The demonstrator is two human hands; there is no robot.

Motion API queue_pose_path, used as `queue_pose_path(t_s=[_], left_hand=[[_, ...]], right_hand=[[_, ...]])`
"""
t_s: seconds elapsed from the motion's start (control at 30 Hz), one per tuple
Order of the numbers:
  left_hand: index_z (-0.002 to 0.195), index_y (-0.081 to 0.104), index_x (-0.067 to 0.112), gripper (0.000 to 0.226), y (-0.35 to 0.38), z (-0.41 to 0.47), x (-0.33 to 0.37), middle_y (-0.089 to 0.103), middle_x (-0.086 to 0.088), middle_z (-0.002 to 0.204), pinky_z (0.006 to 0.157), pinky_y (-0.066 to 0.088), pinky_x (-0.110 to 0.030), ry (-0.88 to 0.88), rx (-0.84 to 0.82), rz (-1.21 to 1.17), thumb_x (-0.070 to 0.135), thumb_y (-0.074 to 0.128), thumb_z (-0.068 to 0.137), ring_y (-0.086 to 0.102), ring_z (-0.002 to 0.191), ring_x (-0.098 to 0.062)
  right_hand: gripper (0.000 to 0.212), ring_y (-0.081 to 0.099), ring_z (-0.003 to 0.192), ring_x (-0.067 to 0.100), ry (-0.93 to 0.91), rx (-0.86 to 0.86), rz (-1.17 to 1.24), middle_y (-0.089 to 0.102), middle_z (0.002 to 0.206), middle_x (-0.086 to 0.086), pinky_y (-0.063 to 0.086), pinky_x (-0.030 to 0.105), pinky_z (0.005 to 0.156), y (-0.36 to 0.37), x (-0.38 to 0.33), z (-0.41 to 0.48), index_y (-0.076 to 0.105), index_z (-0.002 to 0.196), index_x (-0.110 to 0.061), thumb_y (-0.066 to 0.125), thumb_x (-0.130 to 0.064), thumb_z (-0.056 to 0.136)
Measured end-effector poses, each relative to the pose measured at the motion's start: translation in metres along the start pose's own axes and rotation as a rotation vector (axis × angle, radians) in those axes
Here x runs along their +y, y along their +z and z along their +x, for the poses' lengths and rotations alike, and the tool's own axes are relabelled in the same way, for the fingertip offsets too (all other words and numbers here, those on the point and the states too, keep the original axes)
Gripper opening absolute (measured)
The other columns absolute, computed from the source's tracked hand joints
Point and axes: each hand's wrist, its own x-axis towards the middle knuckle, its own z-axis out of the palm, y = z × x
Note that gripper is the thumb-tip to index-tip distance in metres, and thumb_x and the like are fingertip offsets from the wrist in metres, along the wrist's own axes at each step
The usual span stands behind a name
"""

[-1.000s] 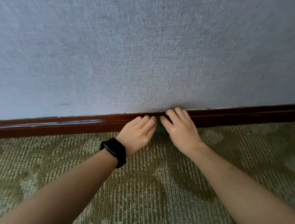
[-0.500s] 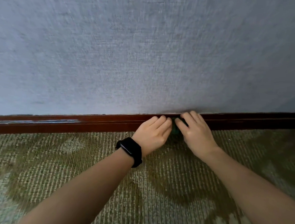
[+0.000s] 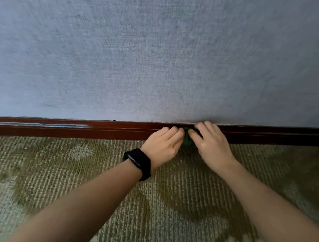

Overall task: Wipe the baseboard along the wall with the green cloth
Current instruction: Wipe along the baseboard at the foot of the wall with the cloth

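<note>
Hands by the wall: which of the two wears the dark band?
The left hand, with a black band on its wrist; the right hand has a bare wrist. Both hold the green cloth against the baseboard.

No legible txt/labels/nos. anywhere in view.

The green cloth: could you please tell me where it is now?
In the head view, the green cloth sits right of centre against the baseboard, tucked between the left hand and right hand.

Two hands [image 3: 163,143] [image 3: 213,145], one green cloth [image 3: 186,140], one baseboard [image 3: 57,130], one wristband [image 3: 138,162].
</note>
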Motion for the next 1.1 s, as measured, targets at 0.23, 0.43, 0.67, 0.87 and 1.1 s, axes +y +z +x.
queue_pose_path(t_s=[0.23,0.43,0.67,0.87,1.1], left_hand=[[0.082,0.074,0.002,0.030,0.011,0.016,0.007,0.071,-0.011,0.088,0.060,0.050,-0.027,0.011,0.022,-0.053,0.004,0.044,0.086,0.065,0.072,-0.023],[0.082,0.074,0.000,0.030,0.004,-0.018,-0.023,0.072,-0.014,0.088,0.060,0.053,-0.028,0.045,0.016,-0.060,0.003,0.044,0.087,0.068,0.072,-0.025],[0.082,0.074,-0.004,0.042,-0.024,-0.101,-0.081,0.072,-0.017,0.087,0.058,0.054,-0.029,0.005,-0.052,0.021,0.000,0.033,0.094,0.068,0.070,-0.027],[0.085,0.074,-0.004,0.033,-0.027,-0.111,-0.077,0.071,-0.016,0.088,0.058,0.053,-0.028,-0.043,-0.054,0.023,0.003,0.042,0.084,0.067,0.070,-0.025],[0.085,0.074,-0.001,0.034,-0.030,-0.099,-0.075,0.071,-0.013,0.087,0.058,0.051,-0.026,-0.036,-0.044,-0.013,0.003,0.040,0.084,0.065,0.069,-0.023]], right_hand=[[0.031,0.062,0.064,0.032,0.071,0.016,-0.010,0.065,0.073,0.020,0.051,0.033,0.058,-0.002,0.003,-0.007,0.068,0.078,0.009,0.039,0.000,0.075],[0.028,0.052,0.074,0.030,0.096,0.065,0.037,0.065,0.074,0.020,0.050,0.033,0.060,0.012,-0.035,0.015,0.068,0.077,0.009,0.041,0.000,0.079],[0.021,0.061,0.061,0.028,-0.024,0.129,0.097,0.064,0.069,0.016,0.046,0.033,0.060,0.035,-0.114,0.069,0.068,0.072,0.005,0.049,0.000,0.077],[0.026,0.063,0.067,0.026,-0.092,0.050,0.042,0.065,0.072,0.012,0.050,0.029,0.060,0.032,-0.116,0.072,0.071,0.077,0.002,0.046,-0.004,0.073],[0.030,0.064,0.067,0.030,0.052,-0.040,0.044,0.065,0.073,0.018,0.052,0.030,0.060,0.024,-0.117,0.066,0.070,0.077,0.006,0.042,-0.002,0.073]])
